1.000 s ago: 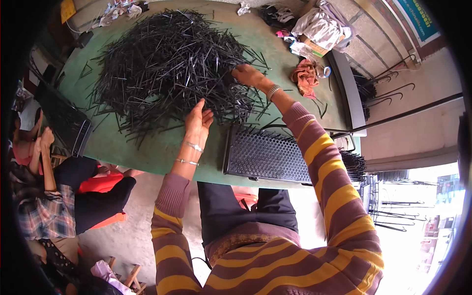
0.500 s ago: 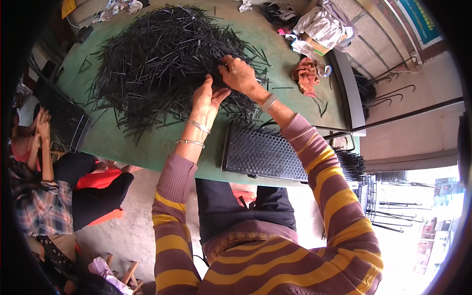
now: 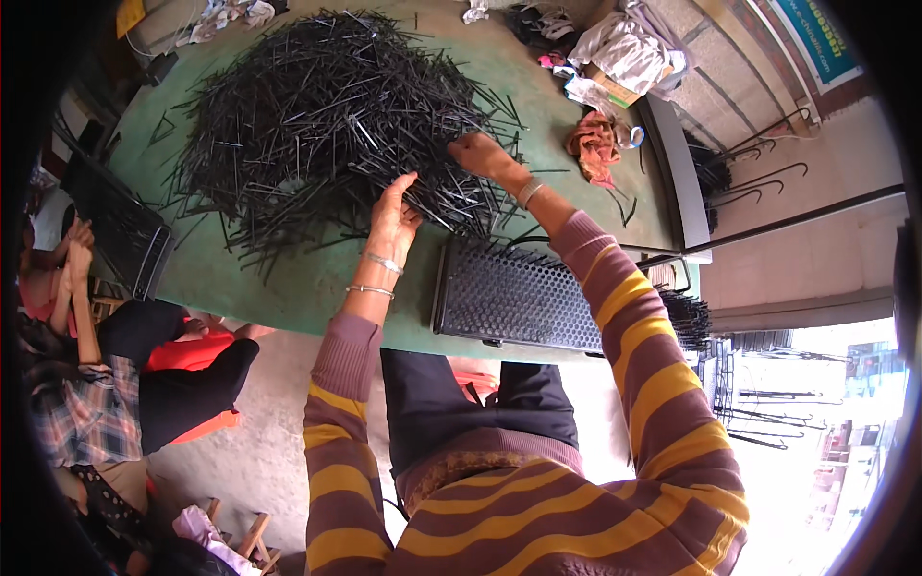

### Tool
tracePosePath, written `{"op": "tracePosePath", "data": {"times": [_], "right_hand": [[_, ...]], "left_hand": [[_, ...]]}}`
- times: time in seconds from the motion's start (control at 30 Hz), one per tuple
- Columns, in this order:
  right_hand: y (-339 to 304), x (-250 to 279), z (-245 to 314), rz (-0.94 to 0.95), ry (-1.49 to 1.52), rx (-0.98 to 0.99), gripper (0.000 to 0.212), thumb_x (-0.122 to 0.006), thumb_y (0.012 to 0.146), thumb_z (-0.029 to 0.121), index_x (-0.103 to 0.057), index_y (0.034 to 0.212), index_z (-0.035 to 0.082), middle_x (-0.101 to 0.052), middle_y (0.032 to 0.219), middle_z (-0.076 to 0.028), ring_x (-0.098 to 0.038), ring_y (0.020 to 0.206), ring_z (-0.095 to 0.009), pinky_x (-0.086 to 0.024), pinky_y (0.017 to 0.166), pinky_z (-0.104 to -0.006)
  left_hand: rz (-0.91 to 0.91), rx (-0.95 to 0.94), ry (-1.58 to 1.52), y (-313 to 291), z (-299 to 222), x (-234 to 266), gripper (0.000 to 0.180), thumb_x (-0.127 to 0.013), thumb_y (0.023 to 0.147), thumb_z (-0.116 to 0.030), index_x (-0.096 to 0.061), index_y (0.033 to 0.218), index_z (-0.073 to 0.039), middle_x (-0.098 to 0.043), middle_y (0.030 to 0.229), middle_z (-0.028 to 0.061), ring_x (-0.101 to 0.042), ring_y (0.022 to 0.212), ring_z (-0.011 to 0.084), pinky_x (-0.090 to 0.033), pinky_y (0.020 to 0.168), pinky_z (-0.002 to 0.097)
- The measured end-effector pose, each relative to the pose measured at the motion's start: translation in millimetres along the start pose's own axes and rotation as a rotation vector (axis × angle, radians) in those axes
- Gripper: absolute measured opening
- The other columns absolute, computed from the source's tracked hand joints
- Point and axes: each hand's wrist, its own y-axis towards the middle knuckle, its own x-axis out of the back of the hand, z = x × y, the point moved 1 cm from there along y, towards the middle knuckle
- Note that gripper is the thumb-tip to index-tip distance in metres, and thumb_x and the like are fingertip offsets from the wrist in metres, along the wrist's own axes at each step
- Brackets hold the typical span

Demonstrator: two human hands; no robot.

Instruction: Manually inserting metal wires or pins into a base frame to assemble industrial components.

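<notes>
A large heap of thin black sticks [image 3: 307, 125] lies across the green table. At the heap's near edge, my left hand [image 3: 392, 219] is closed round a loose bunch of these sticks, thumb above and fingers below. My right hand [image 3: 488, 158] is at the heap's right side with its fingers curled. Whatever it may pinch is hidden. Just below my hands, a dark perforated rack [image 3: 519, 293] with a grid of holes stands along the table's near edge, and a few black sticks poke up at its back rim.
An orange crumpled cloth [image 3: 597, 149] lies near a grey panel [image 3: 677, 178] on the right. White cloths [image 3: 624, 48] are piled at the back right. Hooked black rods [image 3: 768, 187] stick out by the wall. At left, another person's hands [image 3: 79, 254] are beside a second dark rack [image 3: 134, 235].
My hands have moved apart. The right went right and slightly down, and the left dropped a little, with sticks now showing between its thumb and fingers.
</notes>
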Motion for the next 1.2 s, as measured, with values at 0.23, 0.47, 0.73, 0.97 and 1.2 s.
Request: {"op": "tracePosePath", "data": {"times": [0.23,0.47,0.73,0.97,1.2], "right_hand": [[1,-7,56,0.169,-0.040,-0.169,0.052,-0.058,0.084,0.053,-0.069,0.107,0.008,-0.067,0.103,-0.021,-0.063,0.104,-0.036,-0.049,0.090,-0.0410],[-20,28,72,0.013,0.007,0.130,0.035,-0.058,0.086,0.037,-0.068,0.097,0.006,-0.067,0.098,-0.021,-0.064,0.094,-0.037,-0.051,0.081,-0.0466],[-76,66,115,-0.231,-0.104,0.317,0.016,-0.058,0.086,0.018,-0.061,0.092,0.004,-0.065,0.087,-0.020,-0.062,0.085,-0.040,-0.050,0.073,-0.0475],[-76,60,112,-0.483,-0.075,0.630,0.021,-0.059,0.079,0.007,-0.060,0.099,0.004,-0.063,0.094,-0.016,-0.062,0.086,-0.036,-0.051,0.076,-0.0442],[-92,47,122,-0.395,-0.221,0.478,0.025,-0.056,0.089,0.013,-0.060,0.112,0.004,-0.062,0.119,-0.012,-0.060,0.106,-0.031,-0.045,0.092,-0.0445]], "left_hand": [[-0.078,-0.006,-0.060,19,-16,-17,0.051,-0.080,0.073,-0.049,-0.064,0.107,-0.014,-0.064,0.110,0.0042,-0.061,0.100,0.0204,-0.054,0.081,0.0413],[0.066,-0.039,-0.164,4,-11,-45,0.047,-0.071,0.082,-0.050,-0.063,0.108,-0.011,-0.064,0.110,0.0060,-0.062,0.098,0.0209,-0.056,0.079,0.0383],[0.458,-0.160,-0.214,-30,-17,-57,0.055,-0.067,0.086,-0.048,-0.054,0.121,-0.009,-0.058,0.117,0.0068,-0.055,0.109,0.0188,-0.049,0.094,0.0386],[0.546,-0.187,-0.327,-40,-45,-82,0.060,-0.063,0.085,-0.058,-0.058,0.114,-0.005,-0.061,0.112,0.0068,-0.057,0.108,0.0186,-0.045,0.096,0.0356],[0.493,-0.167,-0.378,-18,-39,-67,0.046,-0.067,0.087,-0.045,-0.061,0.110,-0.006,-0.062,0.109,0.0054,-0.057,0.104,0.0176,-0.045,0.095,0.0324]]}}
